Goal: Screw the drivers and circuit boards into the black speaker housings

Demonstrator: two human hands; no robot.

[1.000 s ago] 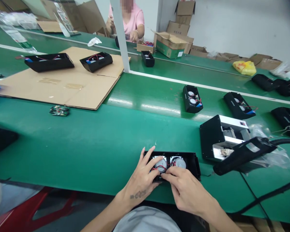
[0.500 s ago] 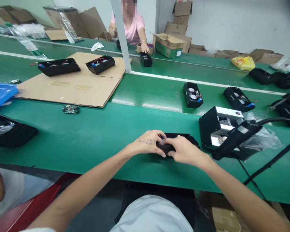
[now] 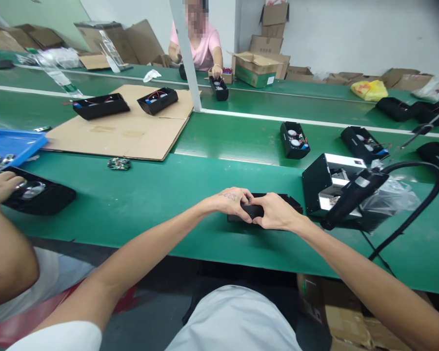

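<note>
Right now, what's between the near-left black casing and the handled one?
Head view: green tabletop, then the left wrist and left hand at the handled casing.

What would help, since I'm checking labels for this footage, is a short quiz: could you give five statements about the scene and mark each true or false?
1. The left-hand grip and right-hand grip are on the same black case. True.
2. The black-and-silver machine stands to the left of that case. False: the machine stands to its right.
3. A blue tray is at the left of the view. True.
4. The yellow bag lies on the cardboard sheet. False: the bag lies far to the sheet's right.
5. The person across the bench wears a pink top. True.
</note>
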